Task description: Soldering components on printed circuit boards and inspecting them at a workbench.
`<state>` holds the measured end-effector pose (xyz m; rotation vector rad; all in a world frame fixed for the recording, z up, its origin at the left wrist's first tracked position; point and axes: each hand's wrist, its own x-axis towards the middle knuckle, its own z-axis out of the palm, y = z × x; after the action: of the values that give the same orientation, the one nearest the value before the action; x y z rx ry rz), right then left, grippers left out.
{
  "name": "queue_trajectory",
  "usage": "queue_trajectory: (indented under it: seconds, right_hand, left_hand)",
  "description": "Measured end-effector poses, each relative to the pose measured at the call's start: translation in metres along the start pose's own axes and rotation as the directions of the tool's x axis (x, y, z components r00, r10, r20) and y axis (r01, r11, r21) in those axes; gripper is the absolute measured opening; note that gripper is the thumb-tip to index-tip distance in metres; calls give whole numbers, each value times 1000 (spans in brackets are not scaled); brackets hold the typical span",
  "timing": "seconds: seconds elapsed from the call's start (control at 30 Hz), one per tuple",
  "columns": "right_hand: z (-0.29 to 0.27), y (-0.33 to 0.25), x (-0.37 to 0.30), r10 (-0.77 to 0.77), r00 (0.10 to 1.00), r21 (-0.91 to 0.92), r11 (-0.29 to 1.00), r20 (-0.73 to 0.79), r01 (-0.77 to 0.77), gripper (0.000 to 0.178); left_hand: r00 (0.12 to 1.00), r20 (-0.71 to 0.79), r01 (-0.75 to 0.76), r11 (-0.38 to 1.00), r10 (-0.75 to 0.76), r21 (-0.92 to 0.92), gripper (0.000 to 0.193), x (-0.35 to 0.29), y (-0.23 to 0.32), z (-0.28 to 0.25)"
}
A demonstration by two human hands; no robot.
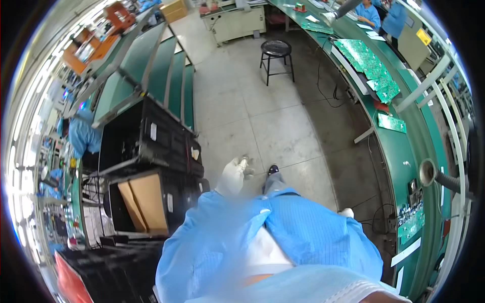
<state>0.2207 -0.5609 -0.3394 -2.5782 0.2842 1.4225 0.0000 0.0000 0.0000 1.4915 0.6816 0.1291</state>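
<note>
Fabric of a pale blue mask (323,285) crossed the lower edge, and beyond it a blue smock (316,219) covered the wearer's body and arms. The left hand (233,175), in a white glove, hung over the floor (283,134) with its grip loosely spread and nothing visible in it. Only a small pale part of the right hand (346,213) showed past its sleeve, so I could not tell how that grip stood. One dark shoe (273,169) showed just beyond the left hand. To the left stood black crates (174,136), the nearest things to that hand yet apart from it; one lower crate held a brown cardboard sheet (143,202). To the right, past the right hand, ran a long green counter (391,156). Green circuit boards lay along it: a populated board (411,226) at the near end, a small board (392,123) farther up, and a cluster of large boards (366,65) beyond. Farther off, a round black stool (276,48) stood in the aisle before a pale cabinet (236,26), and a co-worker in blue (369,14) sat by the counter's far end.
</note>
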Motion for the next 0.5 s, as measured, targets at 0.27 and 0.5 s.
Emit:
queue_trajectory:
  seconds: [0.27,0.5]
  right_hand:
    - [-206,-501,71,-784,458,-282,592,-419,755,24]
    - [-354,-877,-47,-850,472,345,382,-233,857,29]
  left_hand:
    - [951,-143,236,941,-275,-243,35,266,166,-30]
    - [966,-87,154,814,-242,-560,33,508,151,-124]
